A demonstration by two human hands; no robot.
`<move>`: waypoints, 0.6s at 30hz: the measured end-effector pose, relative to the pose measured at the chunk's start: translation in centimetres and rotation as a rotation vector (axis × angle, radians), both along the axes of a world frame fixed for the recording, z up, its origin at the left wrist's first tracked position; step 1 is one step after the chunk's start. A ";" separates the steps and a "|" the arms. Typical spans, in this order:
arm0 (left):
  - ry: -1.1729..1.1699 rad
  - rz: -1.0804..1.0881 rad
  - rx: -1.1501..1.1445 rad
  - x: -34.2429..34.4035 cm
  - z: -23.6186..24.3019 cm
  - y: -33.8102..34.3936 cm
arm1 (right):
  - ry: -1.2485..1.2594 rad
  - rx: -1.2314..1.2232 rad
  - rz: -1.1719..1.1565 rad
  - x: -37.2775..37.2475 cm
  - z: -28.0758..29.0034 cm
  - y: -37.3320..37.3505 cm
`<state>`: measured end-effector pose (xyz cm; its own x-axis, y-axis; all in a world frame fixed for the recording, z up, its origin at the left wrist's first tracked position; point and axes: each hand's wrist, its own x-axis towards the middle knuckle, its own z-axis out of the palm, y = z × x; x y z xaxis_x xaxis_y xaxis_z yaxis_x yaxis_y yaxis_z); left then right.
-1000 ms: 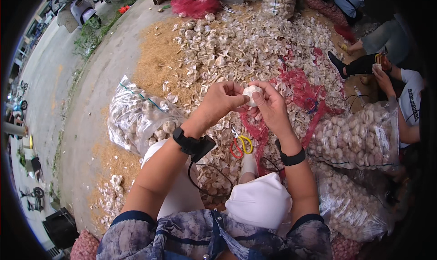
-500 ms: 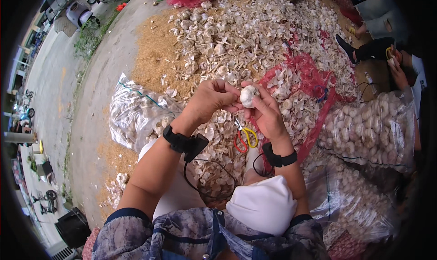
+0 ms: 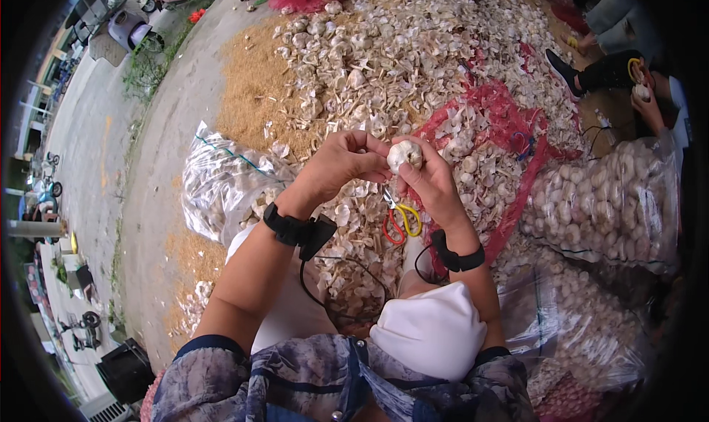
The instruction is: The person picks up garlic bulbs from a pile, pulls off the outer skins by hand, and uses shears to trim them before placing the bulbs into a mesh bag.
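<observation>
My right hand (image 3: 430, 182) holds a white garlic bulb (image 3: 405, 156) between thumb and fingers. My left hand (image 3: 354, 160) is closed, its curled fingertips at the bulb's left side; whether they grip peel or the bulb itself is hidden. Below the bulb, scissors (image 3: 400, 224) with red and yellow handles stand among garlic skins (image 3: 347, 267) by my leg. Each of my wrists has a black strap device, with cables hanging down.
A plastic sack of garlic (image 3: 214, 178) lies left, others (image 3: 598, 208) right. Red netting (image 3: 487, 111) crosses the peel heap; tan husks (image 3: 244, 89) border concrete (image 3: 162, 126) with parked scooters (image 3: 127, 24) beyond. A co-worker's hand (image 3: 650, 108) holds a bulb at right, near scissors.
The bulb has turned and shifted slightly in my right fingers, with my left fingers staying beside it. The view has shifted; the co-worker's hand and bulb at right have moved.
</observation>
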<state>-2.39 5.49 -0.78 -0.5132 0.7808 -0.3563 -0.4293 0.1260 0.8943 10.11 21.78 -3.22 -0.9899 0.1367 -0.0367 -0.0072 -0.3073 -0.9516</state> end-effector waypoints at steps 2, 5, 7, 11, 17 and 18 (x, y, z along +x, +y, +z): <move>-0.023 0.010 -0.009 0.1 0.2 0.2 | 0.024 0.034 -0.063 -0.1 -0.1 -0.5; 0.164 0.023 -0.032 0.3 -0.1 0.5 | 0.031 0.175 -0.123 -0.1 -0.4 -0.8; 0.330 -0.038 -0.116 0.1 -0.9 0.1 | 0.020 0.277 -0.115 -0.1 -0.7 -0.9; 0.259 -0.055 -0.118 0.0 -0.3 0.0 | -0.047 0.284 -0.102 0.3 -1.1 0.1; 0.297 -0.062 -0.165 0.6 0.2 0.2 | 0.036 0.340 -0.145 0.3 -1.1 0.2; 0.339 -0.075 -0.197 0.6 0.1 0.3 | 0.036 0.339 -0.146 0.4 -1.2 0.4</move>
